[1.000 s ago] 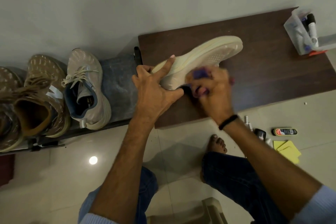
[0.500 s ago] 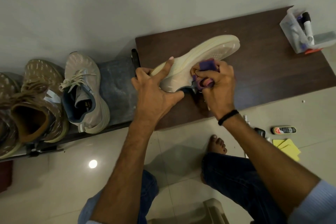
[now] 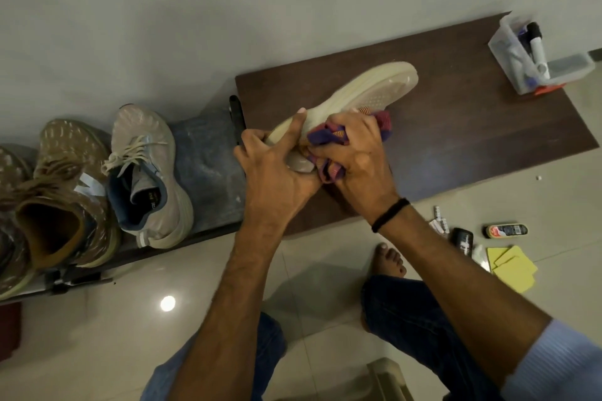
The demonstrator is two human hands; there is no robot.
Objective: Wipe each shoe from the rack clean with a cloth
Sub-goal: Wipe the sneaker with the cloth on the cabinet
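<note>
Wiping: I worked on the cream shoe (image 3: 374,88), which was turned sole-up and tilted, its toe pointing far right over the dark wooden board (image 3: 472,127).
Left hand: my left hand (image 3: 277,169) gripped the heel end of the shoe, thumb stretched along the sole's edge and fingers curled round the far side.
Right hand: my right hand (image 3: 358,153) was closed round the bunched purple-and-orange cloth (image 3: 329,137), pressing it against the shoe's near side about mid-length, just beside my left hand.
Where the shoe was: it was in both hands above the board's left end; whether the toe touched the board I could not tell.
Doing it well: I judged that the left grip had to brace the heel firmly so the rubbing did not twist the shoe. Short strokes along the sidewall from heel toward toe, with a fresh fold of cloth turned outward, would lift dirt rather than smear it.
Watch for: loose cloth tails hung below my palm and could drag over cleaned parts.
Left to do: a grey laced shoe (image 3: 146,172) and brown speckled shoes (image 3: 68,153) stood on the rack (image 3: 208,153) at the left, seemingly awaiting their turn.
Nearby: a clear container (image 3: 521,58) with markers sat at the board's far right corner; yellow pads (image 3: 514,267) and a small polish tube (image 3: 506,230) lay on the floor to the right.
</note>
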